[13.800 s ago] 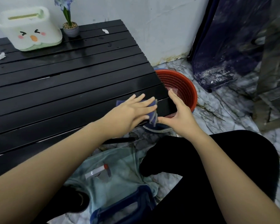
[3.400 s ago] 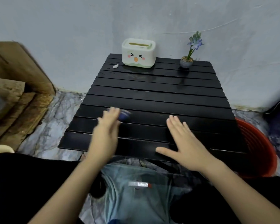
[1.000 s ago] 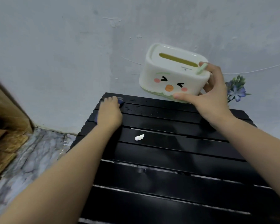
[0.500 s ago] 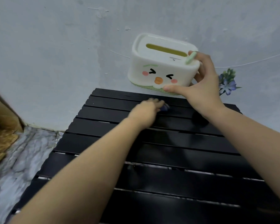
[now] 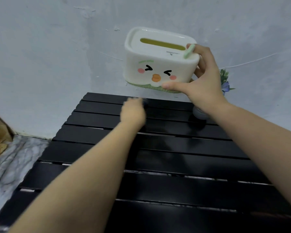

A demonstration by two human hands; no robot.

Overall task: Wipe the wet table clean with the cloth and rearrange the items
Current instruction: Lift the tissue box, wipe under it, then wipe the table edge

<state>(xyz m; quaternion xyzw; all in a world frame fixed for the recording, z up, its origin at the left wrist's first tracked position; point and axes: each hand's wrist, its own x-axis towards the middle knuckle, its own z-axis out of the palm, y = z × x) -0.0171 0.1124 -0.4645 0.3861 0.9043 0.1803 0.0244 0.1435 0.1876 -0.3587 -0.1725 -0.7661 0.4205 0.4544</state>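
**Box up, cloth working the far slats**

R hand (image 5: pixel 202 84) holds the tissue box (image 5: pixel 160 63) clear of the desk (image 5: pixel 175 165), thumb along the box's green bottom edge, fingers wrapped behind its right end, so a firm clamp on the box. L hand (image 5: pixel 133 111) is motion-blurred, down on the far slats just below the box; a dark bit of the cloth (image 5: pixel 144 102) shows at its fingertips. Can't tell if the L fingers lie flat on the cloth or curl round it (too smeared). A small flower pot (image 5: pixel 199 113) sits on the desk just under the R wrist, its blue flowers (image 5: pixel 225 85) peeking out beyond the R hand.

Step in hand, as I read it: wipe the patch where the box stands, w/ the box held out of the way.

How to do it well:
- Keep the box high enough and level so the L hand passes under it w/o knocking it.
- Press the cloth flat and run along the slats, not across. Water likely sits in the gaps btwn slats, so go over each groove.
- Cover the strip nearest the wall, right to the back edge.
- Ease off as the cloth nears the pot; it looks light and prob tips easily.
- Set the box down only on slats that look dry; a wet base would just leave a new mark.
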